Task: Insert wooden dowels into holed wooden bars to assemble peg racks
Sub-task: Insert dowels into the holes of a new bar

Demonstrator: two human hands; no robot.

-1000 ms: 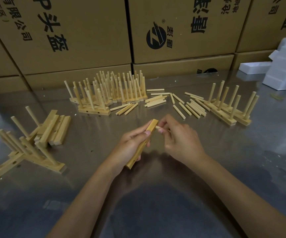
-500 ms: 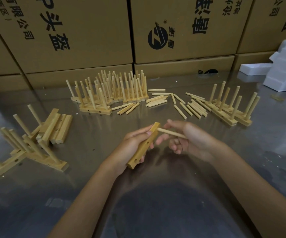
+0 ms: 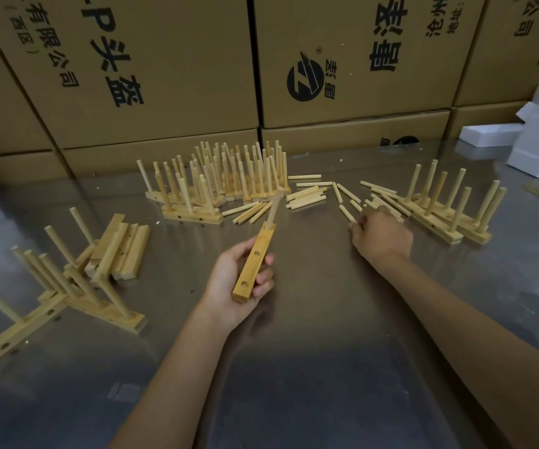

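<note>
Your right hand lies knuckles-up on the loose dowels, fingers curled at one; whether it is pinched yet, you cannot tell; those dowels run away from you, angled leftward; your left hand grips the bar, one dowel standing in its far hole; two holes wait nearer you, so carry leftward.

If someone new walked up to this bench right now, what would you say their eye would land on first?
Probably the left hand at the centre, gripping a holed wooden bar with one dowel standing in its far end. Next, the dense cluster of finished peg racks at the back by the cardboard boxes. The right hand reaches into the loose dowels beside them.
</note>
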